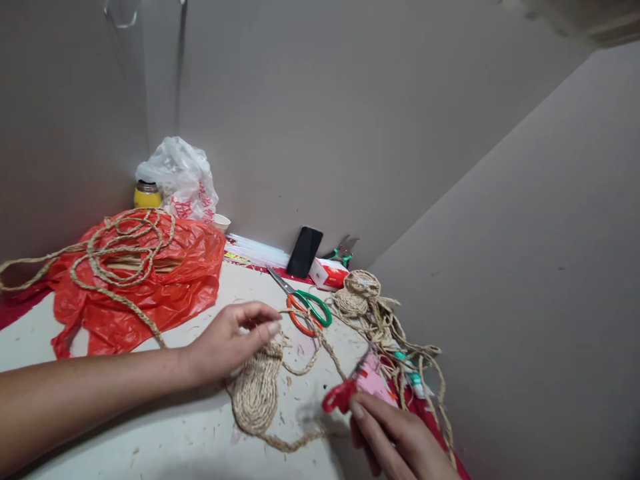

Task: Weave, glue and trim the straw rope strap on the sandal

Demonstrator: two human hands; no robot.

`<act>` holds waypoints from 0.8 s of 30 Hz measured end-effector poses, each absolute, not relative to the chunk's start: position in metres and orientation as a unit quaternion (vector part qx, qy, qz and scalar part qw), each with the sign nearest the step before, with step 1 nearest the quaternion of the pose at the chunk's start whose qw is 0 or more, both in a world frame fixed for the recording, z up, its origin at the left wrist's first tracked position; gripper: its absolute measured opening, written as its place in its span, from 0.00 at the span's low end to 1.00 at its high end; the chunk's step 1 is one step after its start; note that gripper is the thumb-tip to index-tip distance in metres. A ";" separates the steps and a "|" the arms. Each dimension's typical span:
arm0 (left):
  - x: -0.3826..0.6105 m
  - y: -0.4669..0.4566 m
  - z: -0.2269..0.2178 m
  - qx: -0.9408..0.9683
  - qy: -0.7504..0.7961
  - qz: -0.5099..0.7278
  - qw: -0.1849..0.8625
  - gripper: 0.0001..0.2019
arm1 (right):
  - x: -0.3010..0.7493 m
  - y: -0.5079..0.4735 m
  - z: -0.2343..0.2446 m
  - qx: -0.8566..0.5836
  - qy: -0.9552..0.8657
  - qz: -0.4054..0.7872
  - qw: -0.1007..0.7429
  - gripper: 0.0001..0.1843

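The braided oval (256, 393) is laid flat on the bench (165, 433) and steadied at its top by the left hand (230, 343); whether it is pinched cannot be told. A blurred red tool (339, 397) is clasped in the right hand (400, 440) beside it.

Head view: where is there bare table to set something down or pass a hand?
Bare table lies near the front edge, left of the woven oval at the left hand, and between red bag and scissors. The rope tangle by the right hand is crowded.
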State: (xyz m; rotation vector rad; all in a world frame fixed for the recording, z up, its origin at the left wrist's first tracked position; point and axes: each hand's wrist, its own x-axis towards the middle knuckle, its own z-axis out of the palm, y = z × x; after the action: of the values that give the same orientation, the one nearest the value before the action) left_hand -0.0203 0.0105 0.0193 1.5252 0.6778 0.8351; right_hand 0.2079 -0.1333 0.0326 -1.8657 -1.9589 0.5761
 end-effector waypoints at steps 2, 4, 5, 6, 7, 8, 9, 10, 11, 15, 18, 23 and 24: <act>-0.021 -0.003 0.025 0.680 0.278 0.320 0.597 0.16 | 0.183 -0.116 0.041 -0.624 -0.733 0.187 0.197 0.20; -0.023 -0.009 0.031 0.703 0.272 0.314 0.577 0.15 | 0.160 -0.097 0.047 -0.585 -0.766 0.176 0.200 0.16; -0.024 -0.010 0.033 0.717 0.272 0.325 0.554 0.12 | 0.151 -0.088 0.049 -0.572 -0.775 0.171 0.207 0.15; -0.025 -0.010 0.036 0.729 0.272 0.343 0.526 0.11 | 0.143 -0.080 0.050 -0.558 -0.785 0.162 0.217 0.15; -0.026 -0.009 0.039 0.739 0.274 0.365 0.496 0.13 | 0.137 -0.073 0.050 -0.548 -0.792 0.145 0.229 0.15; -0.026 -0.007 0.041 0.739 0.278 0.389 0.475 0.13 | 0.132 -0.068 0.049 -0.537 -0.799 0.126 0.239 0.15; -0.027 -0.005 0.042 0.733 0.283 0.409 0.464 0.13 | 0.128 -0.064 0.048 -0.527 -0.807 0.099 0.247 0.15; -0.027 -0.002 0.043 0.722 0.291 0.422 0.465 0.13 | 0.126 -0.062 0.047 -0.515 -0.816 0.065 0.254 0.15; -0.026 0.000 0.042 0.708 0.302 0.429 0.473 0.13 | 0.124 -0.062 0.047 -0.498 -0.826 0.027 0.262 0.14; -0.026 0.019 0.034 0.635 0.366 0.421 0.535 0.14 | 0.122 -0.073 0.061 -0.427 -0.836 -0.087 0.334 0.07; -0.030 0.044 0.027 0.624 0.388 0.436 0.520 0.14 | 0.131 -0.085 0.073 -0.459 -0.780 -0.067 0.420 0.09; -0.040 0.081 0.009 0.619 0.436 0.424 0.497 0.18 | 0.171 -0.090 0.059 -0.582 -0.633 0.017 0.510 0.24; -0.041 0.085 0.004 0.620 0.447 0.408 0.500 0.19 | 0.180 -0.090 0.054 -0.594 -0.610 0.032 0.523 0.25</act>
State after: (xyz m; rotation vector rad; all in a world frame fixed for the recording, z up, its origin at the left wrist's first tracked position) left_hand -0.0413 0.0848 0.0041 1.4984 1.0804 0.9868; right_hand 0.1797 -0.0897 0.0542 -1.4232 -1.4597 0.0773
